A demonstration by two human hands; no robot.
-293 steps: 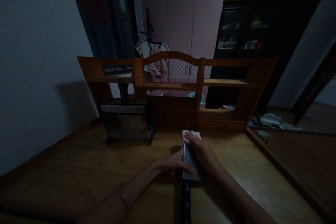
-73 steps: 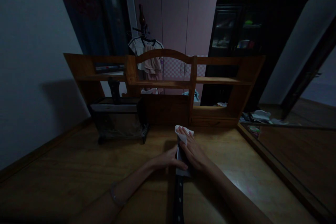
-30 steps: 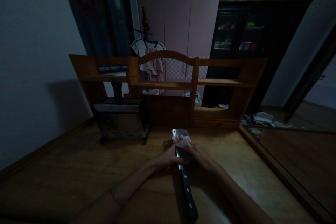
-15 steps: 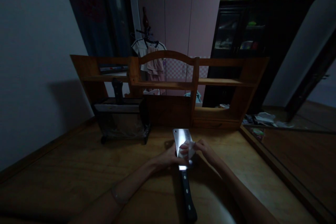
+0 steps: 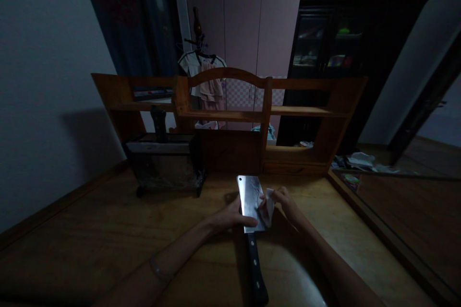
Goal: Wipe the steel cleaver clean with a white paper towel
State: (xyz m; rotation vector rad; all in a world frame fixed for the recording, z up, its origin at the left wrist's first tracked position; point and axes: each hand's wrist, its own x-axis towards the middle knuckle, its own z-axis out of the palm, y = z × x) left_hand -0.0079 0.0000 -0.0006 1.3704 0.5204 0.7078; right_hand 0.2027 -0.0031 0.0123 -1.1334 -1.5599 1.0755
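A cleaver [image 5: 250,196] with a broad shiny blade and a black riveted handle points away from me over the wooden table. My left hand [image 5: 230,216] grips the blade from its left side, thumb across the face near the handle and fingers hidden beneath. At the blade's right edge, my right hand [image 5: 283,199] pinches a white tissue [image 5: 269,207]. Part of the tissue hangs beside the blade, and fingertips show between it and the metal; whose they are is hard to make out.
A knife block [image 5: 165,163] with one black-handled knife in it stands on the table [image 5: 173,244] at back left. Behind it a wooden shelf unit [image 5: 223,116] spans the table's far side. A wall [image 5: 46,120] borders the left.
The tissue and my right hand have shifted right, from over the blade's face to its right edge, uncovering more of the blade. My left hand keeps its grip.
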